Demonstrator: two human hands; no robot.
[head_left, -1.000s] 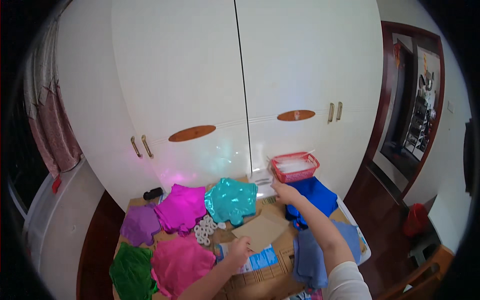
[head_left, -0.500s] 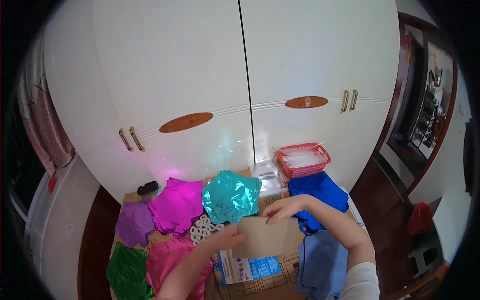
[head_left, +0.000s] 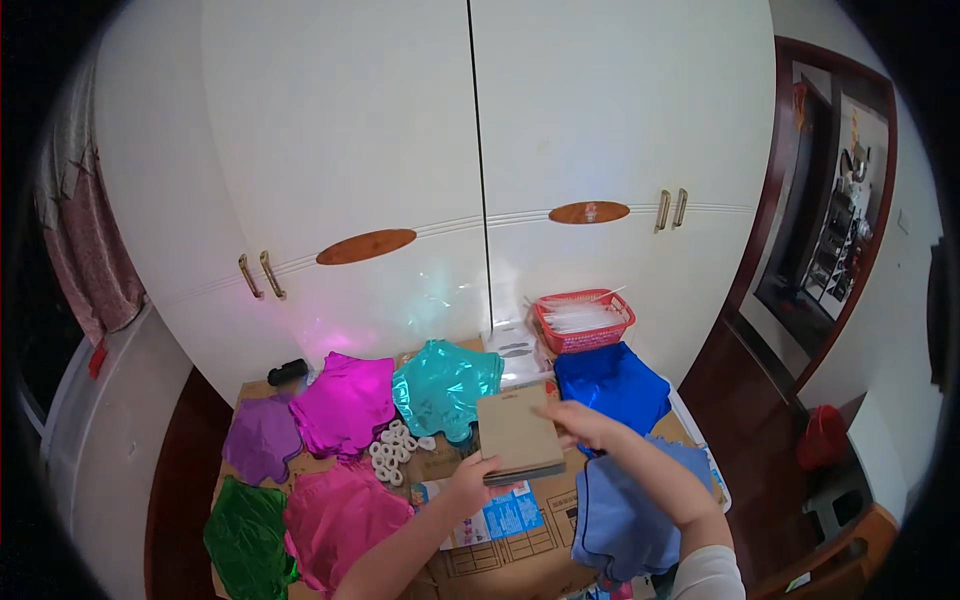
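My left hand [head_left: 468,482] grips the near edge of a stack of brown cardboard sheets [head_left: 517,435], held above the table. My right hand [head_left: 577,424] rests its fingers on the stack's right side. Around it lie flat foil balloons: teal [head_left: 443,385], magenta [head_left: 346,402], purple [head_left: 260,437], green [head_left: 242,529], pink [head_left: 342,517], dark blue [head_left: 612,385] and pale blue [head_left: 622,510]. A cluster of small white rings [head_left: 391,446] sits between the magenta and teal balloons.
A red basket [head_left: 583,321] of clear sticks stands at the table's back, with a white packet [head_left: 517,352] beside it. A blue printed leaflet [head_left: 495,518] lies on the cardboard-covered table [head_left: 520,560]. White wardrobe doors [head_left: 480,170] rise behind. A small black object [head_left: 287,372] lies at the back left.
My right hand came back from near the red basket to the cardboard. My left hand lifted the cardboard off the table, and both hands now hold it as a squared stack.
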